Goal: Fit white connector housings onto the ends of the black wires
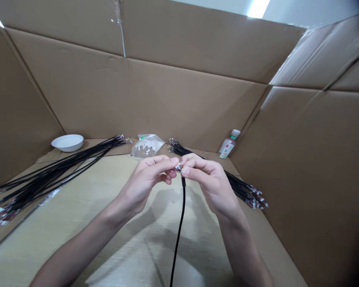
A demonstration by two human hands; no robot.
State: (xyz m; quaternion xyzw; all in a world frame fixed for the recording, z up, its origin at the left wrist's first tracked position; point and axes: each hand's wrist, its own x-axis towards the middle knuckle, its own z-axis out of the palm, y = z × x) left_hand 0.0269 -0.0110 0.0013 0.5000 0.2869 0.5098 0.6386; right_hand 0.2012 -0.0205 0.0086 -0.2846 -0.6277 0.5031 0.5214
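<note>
A black cable (pixel 181 219) hangs down from between my two hands and runs off the bottom of the view. At its top, a small white connector (pixel 178 166) shows between my fingertips, with thin wires beside it. My left hand (pixel 152 173) pinches the connector from the left with thumb and forefinger. From the right, my right hand (pixel 208 179) pinches the thin wires at the cable's end, thumb and forefinger pressed together. The fingers partly cover the connector, so how the wires sit in it cannot be made out.
Black cables with white connectors lie in a left bundle (pixel 62 171) and a right bundle (pixel 242 189). A white bowl (pixel 67 142), a clear bag (pixel 146 146) of small white pieces and a bottle (pixel 229 144) stand along the back. Cardboard walls (pixel 191 95) enclose the table (pixel 92 191).
</note>
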